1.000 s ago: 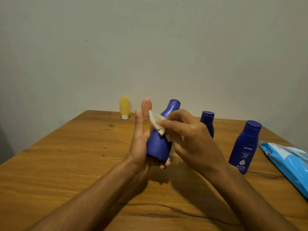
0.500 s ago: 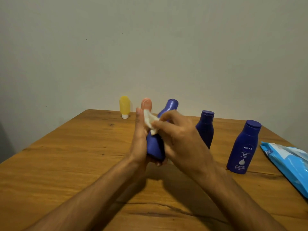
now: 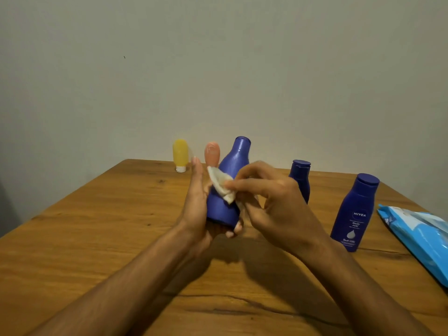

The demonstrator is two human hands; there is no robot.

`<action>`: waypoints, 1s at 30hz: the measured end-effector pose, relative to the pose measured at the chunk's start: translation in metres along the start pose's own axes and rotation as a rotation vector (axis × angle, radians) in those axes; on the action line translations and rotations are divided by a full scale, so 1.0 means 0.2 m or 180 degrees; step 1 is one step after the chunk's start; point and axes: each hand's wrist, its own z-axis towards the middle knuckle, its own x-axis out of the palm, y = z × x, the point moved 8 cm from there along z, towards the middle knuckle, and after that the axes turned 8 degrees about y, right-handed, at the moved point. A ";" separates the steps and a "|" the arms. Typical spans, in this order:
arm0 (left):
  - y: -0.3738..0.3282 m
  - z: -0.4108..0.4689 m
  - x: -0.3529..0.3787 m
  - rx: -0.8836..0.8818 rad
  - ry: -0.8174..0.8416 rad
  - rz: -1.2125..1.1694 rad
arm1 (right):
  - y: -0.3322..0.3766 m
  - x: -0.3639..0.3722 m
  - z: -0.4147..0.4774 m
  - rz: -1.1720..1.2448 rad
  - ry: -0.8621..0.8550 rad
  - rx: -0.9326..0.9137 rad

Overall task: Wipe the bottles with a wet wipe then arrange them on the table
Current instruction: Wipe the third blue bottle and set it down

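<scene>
A tall blue bottle (image 3: 230, 180) is held tilted above the wooden table (image 3: 97, 238), its cap pointing up and away. My left hand (image 3: 198, 207) cradles its base, fingertips curling under the bottom. My right hand (image 3: 271, 202) pinches a crumpled white wet wipe (image 3: 221, 184) against the bottle's side. Two more blue bottles stand upright to the right: one behind my right hand (image 3: 301, 175) and a labelled one (image 3: 354, 212) nearer the front.
A small yellow bottle (image 3: 180, 155) and a small orange bottle (image 3: 212, 152) stand cap-down at the table's far edge by the wall. A blue wet-wipe pack (image 3: 421, 236) lies at the right edge.
The held bottle has turned so more of its broad side faces me. My right hand has slid the wipe slightly down its side. The standing bottles have not moved.
</scene>
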 end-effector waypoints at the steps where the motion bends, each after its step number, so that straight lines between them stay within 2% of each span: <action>1: 0.00 0.00 0.03 -0.0011 0.0152 0.0146 | -0.01 -0.03 0.00 -0.0130 -0.0212 0.0055; 5: 0.00 -0.01 0.11 -0.0084 0.0475 0.0698 | -0.07 -0.15 -0.01 -0.0611 -0.0948 0.0388; 8: 0.02 -0.02 0.11 -0.0120 0.0443 0.0812 | -0.10 -0.17 -0.01 -0.0830 -0.1003 0.0561; 11: 0.03 0.00 0.08 -0.0032 0.0304 0.0626 | -0.05 -0.06 0.00 -0.0844 -0.0527 0.0388; 17: 0.02 -0.01 -0.05 -0.0052 -0.0310 -0.0907 | 0.12 0.14 0.01 -0.0240 0.0763 -0.0239; 22: 0.01 0.02 -0.10 -0.0032 -0.0399 -0.0974 | 0.11 0.20 -0.02 0.0293 0.1730 -0.0017; 24: 0.01 0.03 -0.12 -0.0008 -0.0417 -0.0926 | 0.08 0.15 -0.02 0.0943 0.1612 0.0234; 26: 0.00 0.03 -0.11 -0.0046 -0.0412 -0.0604 | 0.03 0.07 0.01 0.1457 0.1096 0.0382; 28: -0.02 0.02 -0.12 -0.0070 -0.0508 -0.0107 | -0.03 -0.01 0.02 0.1552 0.0487 0.0481; 30: -0.04 0.00 -0.09 -0.0021 -0.0370 0.0172 | -0.07 -0.04 0.02 0.1397 0.0062 0.0524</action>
